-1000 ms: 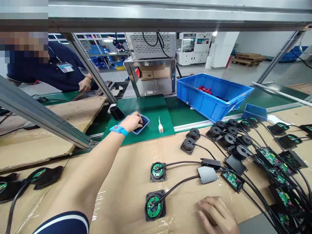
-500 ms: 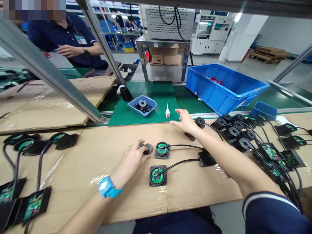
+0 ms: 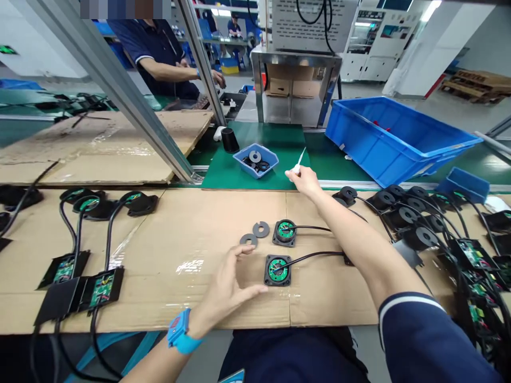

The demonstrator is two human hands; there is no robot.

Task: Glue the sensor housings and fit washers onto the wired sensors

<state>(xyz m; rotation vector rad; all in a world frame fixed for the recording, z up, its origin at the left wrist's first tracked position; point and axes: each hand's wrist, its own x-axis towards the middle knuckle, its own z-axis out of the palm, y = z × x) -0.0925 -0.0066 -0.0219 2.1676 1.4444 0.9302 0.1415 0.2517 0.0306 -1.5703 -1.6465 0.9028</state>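
My right hand pinches a small white dropper bottle with a thin pointed nozzle, over the front edge of the green mat. My left hand is open, thumb and fingers spread, above the cardboard. Its thumb tip is at the left edge of a square black housing with a round green circuit board and a cable. Behind it lies a second such housing, its cable running right beneath my right forearm. Two grey slotted rings rest side by side just beyond my left fingertips.
A small blue bin of rings and a black cup-shaped part stand on the green mat. At the right are a large blue crate and several cabled black housings. More cabled units lie left. A co-worker stands behind the metal frame.
My right hand has closed on the white bottle, which stood on the mat. My left hand has let go of a grey ring and moved nearer to me. The view has shifted left.
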